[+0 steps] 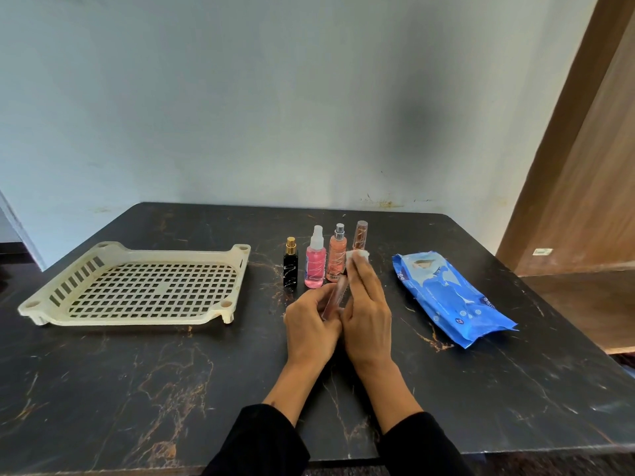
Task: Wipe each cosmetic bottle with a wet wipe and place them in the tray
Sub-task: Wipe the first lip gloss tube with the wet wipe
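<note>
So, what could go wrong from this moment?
1. The right hand wipes the slim clear bottle close to the four standing bottles; it may knock the peach spray bottle over.
2. The left hand holds the wet bottle only at its lower end; it may slip.

We see a dark marble-patterned tabletop (137, 389) with rust-brown veins running across its black surface, its front edge lying near the bottom of the view. Behind it we see a pale blue-grey painted wall (240, 97), scuffed and stained with yellowish marks just above the table's far edge, and bearing a soft dark smudge towards the right. On the right we see a brown wooden panel (577, 187), tilted in this wide view, with a small white sticker (543, 251) low on it. At the far left a white vertical edge (15, 225) stands beside the wall.
</note>
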